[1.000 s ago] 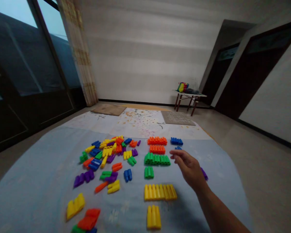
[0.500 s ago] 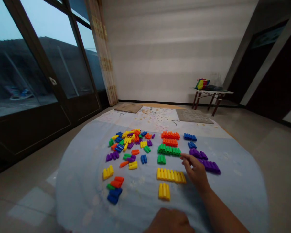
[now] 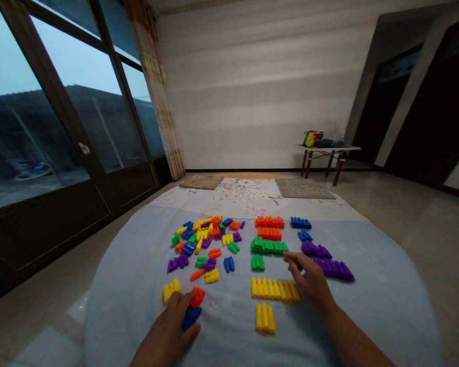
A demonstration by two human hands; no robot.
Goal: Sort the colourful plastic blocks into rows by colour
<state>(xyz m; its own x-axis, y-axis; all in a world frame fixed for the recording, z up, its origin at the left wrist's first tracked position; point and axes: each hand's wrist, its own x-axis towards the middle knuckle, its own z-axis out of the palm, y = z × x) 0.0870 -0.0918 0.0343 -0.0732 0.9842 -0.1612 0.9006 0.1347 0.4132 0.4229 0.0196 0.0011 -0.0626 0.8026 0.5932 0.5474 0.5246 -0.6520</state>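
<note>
My left hand reaches over the lower left group of plastic blocks, thumb spread from the fingers. Its fingertips touch an orange block, and a blue block shows between thumb and fingers. Beside the knuckles lies a yellow block. My right hand is closed, its thumb and forefinger close together at the right end of a green row; whether anything is between them is hidden. Near its wrist are a long yellow row and a purple row.
A mixed heap of blocks lies left of centre. Orange rows, blue rows and a short yellow row lie to the right on the blue tablecloth. Farther back are two flat boards, one brown, one grey.
My left hand has moved from the bottom middle to the lower left blocks, and the orange and blue ones there have shifted slightly. My right hand stays by the green row. The view has tilted up.
</note>
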